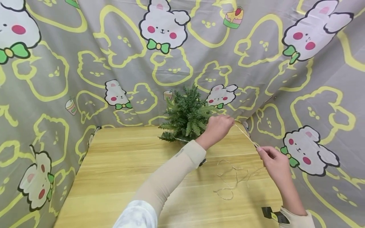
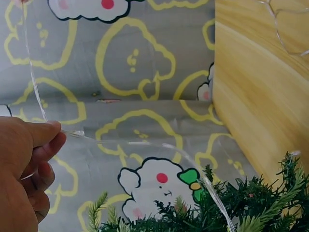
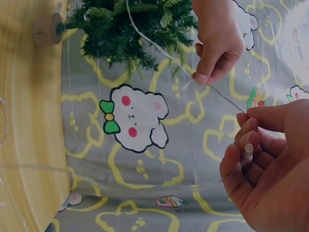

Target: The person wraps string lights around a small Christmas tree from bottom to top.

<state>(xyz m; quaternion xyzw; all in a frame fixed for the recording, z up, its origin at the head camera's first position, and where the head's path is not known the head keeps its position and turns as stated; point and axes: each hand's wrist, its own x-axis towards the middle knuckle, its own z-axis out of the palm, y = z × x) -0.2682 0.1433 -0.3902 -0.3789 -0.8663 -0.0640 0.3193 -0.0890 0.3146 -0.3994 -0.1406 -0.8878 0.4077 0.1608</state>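
Note:
A small green artificial Christmas tree stands at the back of the table. A thin clear string of fairy lights runs from its branches to my left hand, which pinches it between thumb and forefinger to the right of the tree. Farther right and nearer, my right hand pinches the same wire, and the stretch between the hands is taut. In the right wrist view a clear bulb lies against the curled fingers of the right hand. The tree's round wooden base also shows there.
Loose loops of the light string lie on the wooden table, in front of the hands. A grey curtain printed with white rabbits hangs at the back and both sides, close to the table edges.

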